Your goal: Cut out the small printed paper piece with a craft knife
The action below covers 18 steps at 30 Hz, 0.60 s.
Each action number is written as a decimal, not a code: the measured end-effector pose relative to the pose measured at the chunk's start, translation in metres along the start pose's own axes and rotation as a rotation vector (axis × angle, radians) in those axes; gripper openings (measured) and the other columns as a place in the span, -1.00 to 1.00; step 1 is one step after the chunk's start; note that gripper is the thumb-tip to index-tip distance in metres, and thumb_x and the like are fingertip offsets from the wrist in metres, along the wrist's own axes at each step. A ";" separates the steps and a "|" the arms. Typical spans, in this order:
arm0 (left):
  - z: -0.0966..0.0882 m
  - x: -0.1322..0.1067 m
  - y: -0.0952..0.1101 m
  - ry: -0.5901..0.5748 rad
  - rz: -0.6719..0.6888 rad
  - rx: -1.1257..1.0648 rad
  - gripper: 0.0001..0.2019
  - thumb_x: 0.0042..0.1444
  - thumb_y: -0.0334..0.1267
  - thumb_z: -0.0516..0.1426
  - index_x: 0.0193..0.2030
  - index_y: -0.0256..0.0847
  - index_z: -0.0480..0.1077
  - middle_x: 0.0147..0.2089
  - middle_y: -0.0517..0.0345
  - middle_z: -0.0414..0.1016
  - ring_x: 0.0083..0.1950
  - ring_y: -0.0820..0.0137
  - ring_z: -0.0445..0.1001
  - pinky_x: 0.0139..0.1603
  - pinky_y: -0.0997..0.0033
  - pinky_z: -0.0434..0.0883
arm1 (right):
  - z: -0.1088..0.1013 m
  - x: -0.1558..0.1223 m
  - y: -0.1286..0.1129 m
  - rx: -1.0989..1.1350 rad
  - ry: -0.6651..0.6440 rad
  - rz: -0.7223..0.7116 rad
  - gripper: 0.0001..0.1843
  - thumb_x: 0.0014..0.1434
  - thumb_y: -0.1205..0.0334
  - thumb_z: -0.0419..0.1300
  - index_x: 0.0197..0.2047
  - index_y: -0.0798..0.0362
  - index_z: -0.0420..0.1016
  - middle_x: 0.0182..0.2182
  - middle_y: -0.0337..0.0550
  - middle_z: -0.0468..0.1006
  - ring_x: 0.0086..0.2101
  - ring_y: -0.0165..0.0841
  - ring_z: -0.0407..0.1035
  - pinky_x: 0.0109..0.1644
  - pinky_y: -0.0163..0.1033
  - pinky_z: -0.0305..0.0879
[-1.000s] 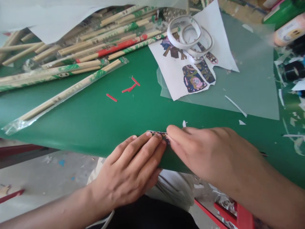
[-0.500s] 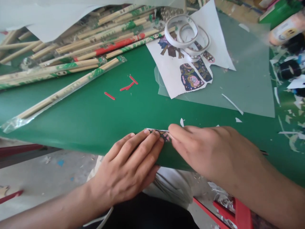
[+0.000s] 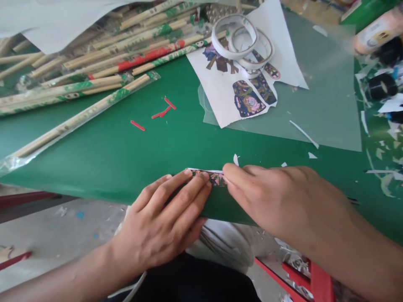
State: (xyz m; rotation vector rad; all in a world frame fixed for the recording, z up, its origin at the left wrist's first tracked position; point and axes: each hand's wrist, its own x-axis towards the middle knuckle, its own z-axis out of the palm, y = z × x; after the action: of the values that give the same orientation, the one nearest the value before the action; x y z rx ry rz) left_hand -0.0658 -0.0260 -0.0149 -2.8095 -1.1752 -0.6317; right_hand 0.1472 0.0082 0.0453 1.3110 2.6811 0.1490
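A narrow patterned paper strip (image 3: 217, 179), dark with pink and green shapes, lies at the front edge of the green tabletop. A thin white edge lifts along its far side. My left hand (image 3: 170, 216) lies over the strip's left part, fingers stretched out and pressing it down. At the strip's right end my right hand (image 3: 277, 201) is closed, thumb and forefinger pinching the white edge. Its other fingers are curled under and mostly hidden.
Wrapped chopsticks (image 3: 78, 115) lie at the left and back. White tape rolls (image 3: 234, 54) rest on a printed sheet (image 3: 223, 119) over a translucent sheet (image 3: 340, 138). Red slivers (image 3: 137, 125) and paper scraps are scattered about. Bottles (image 3: 376, 35) stand at the right.
The view has shifted slightly, so the things on the table appear a little further left. Both hands keep nearly the same hold on the strip; the left has moved slightly left along with it.
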 end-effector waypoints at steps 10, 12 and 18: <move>0.000 0.001 0.000 0.018 -0.002 0.007 -0.60 0.30 -0.14 0.08 0.20 -0.31 0.37 0.17 0.08 0.52 0.19 0.21 0.41 0.12 0.23 0.30 | 0.000 -0.004 0.005 0.009 -0.006 0.004 -0.80 0.06 0.47 0.07 -0.39 -0.04 0.18 -0.71 -0.40 0.13 -0.78 -0.37 0.13 -0.53 -0.26 -0.39; 0.000 0.001 -0.001 0.021 0.009 0.013 -0.59 0.29 -0.15 0.09 0.19 -0.33 0.37 0.15 0.06 0.53 0.18 0.20 0.42 0.11 0.22 0.31 | 0.000 -0.005 0.006 0.015 -0.016 0.005 -0.82 0.08 0.46 0.06 -0.39 -0.04 0.19 -0.72 -0.39 0.14 -0.78 -0.37 0.14 -0.54 -0.26 -0.38; 0.000 0.003 -0.001 0.030 0.012 0.012 -0.59 0.29 -0.14 0.10 0.19 -0.33 0.37 0.14 0.04 0.54 0.16 0.19 0.45 0.08 0.21 0.31 | 0.000 -0.008 0.008 0.014 -0.022 0.002 -0.83 0.08 0.45 0.06 -0.40 -0.03 0.21 -0.72 -0.39 0.14 -0.78 -0.39 0.14 -0.57 -0.27 -0.36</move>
State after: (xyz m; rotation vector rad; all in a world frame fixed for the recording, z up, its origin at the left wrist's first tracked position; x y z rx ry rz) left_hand -0.0643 -0.0234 -0.0139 -2.7845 -1.1526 -0.6616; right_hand 0.1580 0.0068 0.0476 1.3117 2.6678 0.1157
